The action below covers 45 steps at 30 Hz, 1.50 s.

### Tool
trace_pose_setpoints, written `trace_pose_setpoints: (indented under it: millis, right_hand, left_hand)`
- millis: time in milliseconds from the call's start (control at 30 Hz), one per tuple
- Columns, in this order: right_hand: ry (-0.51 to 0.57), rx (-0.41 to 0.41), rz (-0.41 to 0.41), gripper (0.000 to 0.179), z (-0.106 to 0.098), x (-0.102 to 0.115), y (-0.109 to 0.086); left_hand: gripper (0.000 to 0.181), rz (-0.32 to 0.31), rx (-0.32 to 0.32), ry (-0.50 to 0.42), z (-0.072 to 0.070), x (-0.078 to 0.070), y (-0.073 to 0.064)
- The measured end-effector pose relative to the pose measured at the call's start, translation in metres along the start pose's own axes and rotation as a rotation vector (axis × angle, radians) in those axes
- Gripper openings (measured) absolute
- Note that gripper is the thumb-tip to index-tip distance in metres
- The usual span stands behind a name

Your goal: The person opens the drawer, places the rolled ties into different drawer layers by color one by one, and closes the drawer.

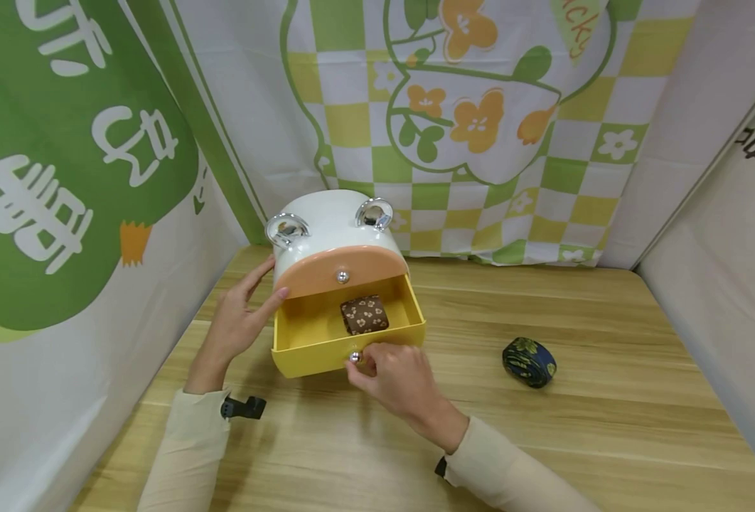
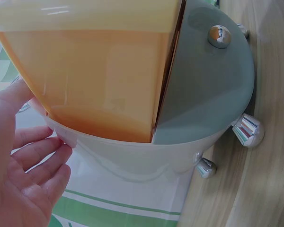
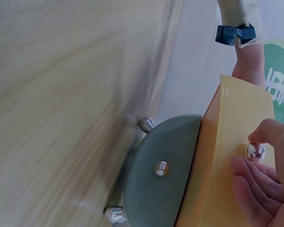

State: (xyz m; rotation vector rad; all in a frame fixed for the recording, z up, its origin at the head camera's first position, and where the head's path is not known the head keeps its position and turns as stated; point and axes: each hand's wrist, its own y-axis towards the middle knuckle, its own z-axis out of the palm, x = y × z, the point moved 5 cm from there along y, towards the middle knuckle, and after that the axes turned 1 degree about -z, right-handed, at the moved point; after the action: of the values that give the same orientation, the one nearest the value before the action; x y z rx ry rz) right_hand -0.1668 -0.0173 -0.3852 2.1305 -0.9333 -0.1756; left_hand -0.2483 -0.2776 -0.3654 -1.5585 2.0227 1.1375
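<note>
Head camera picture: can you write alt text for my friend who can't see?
A person's right hand pinches the silver ball knob of an open yellow drawer holding a small brown flower-patterned bundle. Their left hand touches the side of the rounded white cabinet. On the pale wooden table, to the right, lies a dark blue leaf-patterned roll.

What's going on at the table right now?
A person's right hand pinches the knob of a yellow drawer, which stands open. Their left hand touches the left side of the white cabinet. A brown flowered roll lies inside the drawer; a dark patterned roll lies on the table, off to the right.
</note>
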Motion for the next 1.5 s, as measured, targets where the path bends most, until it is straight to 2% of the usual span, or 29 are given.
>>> trace_pose_setpoints:
  millis: [467,1067,1500]
  right_hand:
    - [-0.034,-0.044,0.025,0.032,0.003,0.0,0.006]
    - [-0.085,-0.046,0.044,0.039,0.013,-0.005,0.02]
    - [-0.098,-0.027,0.082,0.035,0.023,-0.016,0.032]
  left_hand:
    - [0.063,0.007,-0.005,0.01,-0.001,0.001,0.0]
    - [0.063,0.02,-0.021,0.01,-0.001,0.002,0.0]
    - [0.062,0.025,-0.02,0.013,-0.001,0.001,0.0]
